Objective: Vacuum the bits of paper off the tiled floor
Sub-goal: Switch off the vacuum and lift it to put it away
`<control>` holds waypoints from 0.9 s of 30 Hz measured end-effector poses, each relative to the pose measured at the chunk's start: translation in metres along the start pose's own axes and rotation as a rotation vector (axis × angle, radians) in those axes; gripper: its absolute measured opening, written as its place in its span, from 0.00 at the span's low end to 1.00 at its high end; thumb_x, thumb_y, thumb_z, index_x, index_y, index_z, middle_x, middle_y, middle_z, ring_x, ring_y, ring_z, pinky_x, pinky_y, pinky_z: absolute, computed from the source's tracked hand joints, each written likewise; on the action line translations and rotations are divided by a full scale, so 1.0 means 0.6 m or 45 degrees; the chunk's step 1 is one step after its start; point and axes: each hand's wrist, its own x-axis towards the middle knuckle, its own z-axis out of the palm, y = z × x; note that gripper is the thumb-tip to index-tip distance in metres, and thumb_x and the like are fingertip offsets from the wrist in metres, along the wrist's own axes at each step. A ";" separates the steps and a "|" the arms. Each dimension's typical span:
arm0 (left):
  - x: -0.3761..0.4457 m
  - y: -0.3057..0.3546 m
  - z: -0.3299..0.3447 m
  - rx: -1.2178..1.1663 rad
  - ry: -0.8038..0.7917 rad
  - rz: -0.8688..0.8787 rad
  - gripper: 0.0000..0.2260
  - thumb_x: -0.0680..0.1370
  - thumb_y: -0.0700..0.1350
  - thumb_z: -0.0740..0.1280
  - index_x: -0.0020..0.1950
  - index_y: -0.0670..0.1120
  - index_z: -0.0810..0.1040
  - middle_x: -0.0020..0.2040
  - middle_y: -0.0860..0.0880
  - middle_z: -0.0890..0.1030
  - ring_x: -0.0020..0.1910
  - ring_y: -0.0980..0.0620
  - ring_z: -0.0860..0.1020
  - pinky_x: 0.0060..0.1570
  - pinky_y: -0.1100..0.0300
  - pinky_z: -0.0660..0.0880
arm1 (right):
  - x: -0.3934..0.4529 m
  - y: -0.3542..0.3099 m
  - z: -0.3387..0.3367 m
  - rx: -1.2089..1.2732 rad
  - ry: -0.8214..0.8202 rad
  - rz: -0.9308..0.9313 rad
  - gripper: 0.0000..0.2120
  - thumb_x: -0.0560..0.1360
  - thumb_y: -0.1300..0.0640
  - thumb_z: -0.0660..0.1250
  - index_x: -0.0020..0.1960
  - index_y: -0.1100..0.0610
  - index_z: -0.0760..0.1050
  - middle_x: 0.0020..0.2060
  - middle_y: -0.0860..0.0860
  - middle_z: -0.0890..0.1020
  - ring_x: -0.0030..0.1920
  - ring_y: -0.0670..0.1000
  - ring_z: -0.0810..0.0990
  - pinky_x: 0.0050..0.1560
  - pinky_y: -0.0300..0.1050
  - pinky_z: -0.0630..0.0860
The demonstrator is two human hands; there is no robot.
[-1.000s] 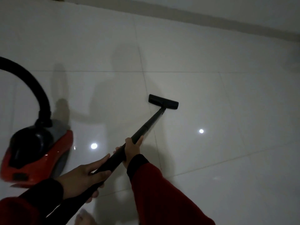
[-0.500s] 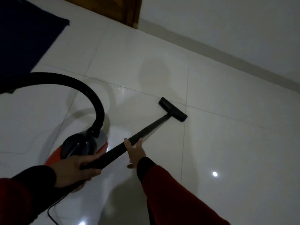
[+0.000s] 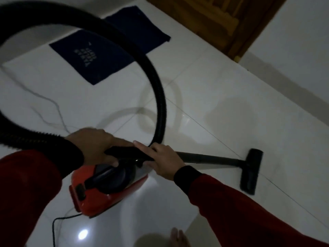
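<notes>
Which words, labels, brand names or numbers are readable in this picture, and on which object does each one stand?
Dark blue mat: two short lines of pale capital letters, too blurred to read with confidence.
Red vacuum cleaner: no readable label or brand is visible.
Black hose, wand and floor nozzle: no text visible.

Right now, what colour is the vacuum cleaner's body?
Red, with a dark top, on the vacuum body; the head view shows it.
</notes>
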 end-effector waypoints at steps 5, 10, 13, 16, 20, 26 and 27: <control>-0.018 -0.054 0.133 0.343 1.012 -0.205 0.23 0.67 0.53 0.74 0.62 0.57 0.78 0.52 0.48 0.84 0.58 0.44 0.77 0.61 0.28 0.55 | 0.066 0.000 0.045 -0.020 0.013 -0.315 0.24 0.77 0.54 0.56 0.69 0.34 0.58 0.45 0.55 0.73 0.37 0.53 0.74 0.37 0.45 0.75; -0.018 -0.079 0.285 0.312 1.484 -0.512 0.22 0.72 0.56 0.67 0.66 0.62 0.70 0.71 0.47 0.63 0.71 0.43 0.59 0.67 0.32 0.51 | 0.111 -0.017 0.093 -0.060 -0.200 -0.562 0.19 0.77 0.50 0.63 0.67 0.38 0.72 0.47 0.55 0.71 0.36 0.50 0.70 0.38 0.40 0.73; 0.002 -0.084 0.360 0.177 1.745 -0.690 0.22 0.73 0.56 0.66 0.67 0.63 0.66 0.71 0.45 0.55 0.73 0.45 0.50 0.69 0.38 0.51 | 0.126 -0.019 0.124 -0.091 -0.185 -0.700 0.18 0.73 0.44 0.65 0.62 0.42 0.78 0.43 0.53 0.70 0.39 0.48 0.68 0.41 0.38 0.71; 0.032 -0.081 0.423 -0.018 1.936 -0.847 0.22 0.77 0.53 0.62 0.69 0.63 0.61 0.71 0.44 0.51 0.74 0.45 0.50 0.70 0.43 0.52 | 0.132 -0.023 0.142 -0.082 -0.128 -0.714 0.21 0.68 0.40 0.68 0.60 0.41 0.78 0.44 0.52 0.71 0.42 0.48 0.71 0.45 0.35 0.71; 0.057 -0.055 0.498 -0.703 1.873 -0.846 0.24 0.78 0.53 0.56 0.74 0.59 0.56 0.71 0.43 0.62 0.70 0.46 0.61 0.68 0.52 0.56 | 0.132 -0.038 0.143 -0.087 -0.185 -0.679 0.23 0.68 0.38 0.67 0.63 0.35 0.72 0.50 0.51 0.72 0.47 0.49 0.75 0.51 0.39 0.76; 0.030 -0.042 0.593 -1.439 1.361 -0.725 0.21 0.80 0.53 0.56 0.73 0.54 0.63 0.75 0.56 0.59 0.70 0.63 0.58 0.67 0.67 0.54 | 0.137 -0.050 0.138 -0.052 -0.281 -0.592 0.21 0.69 0.41 0.67 0.62 0.33 0.72 0.54 0.54 0.75 0.53 0.53 0.78 0.54 0.49 0.78; 0.022 -0.052 0.596 -1.475 1.281 -0.647 0.22 0.80 0.52 0.58 0.74 0.56 0.61 0.75 0.60 0.57 0.70 0.64 0.57 0.67 0.67 0.53 | 0.136 -0.049 0.138 -0.048 -0.279 -0.597 0.21 0.69 0.42 0.68 0.62 0.33 0.72 0.54 0.54 0.75 0.53 0.52 0.78 0.54 0.48 0.78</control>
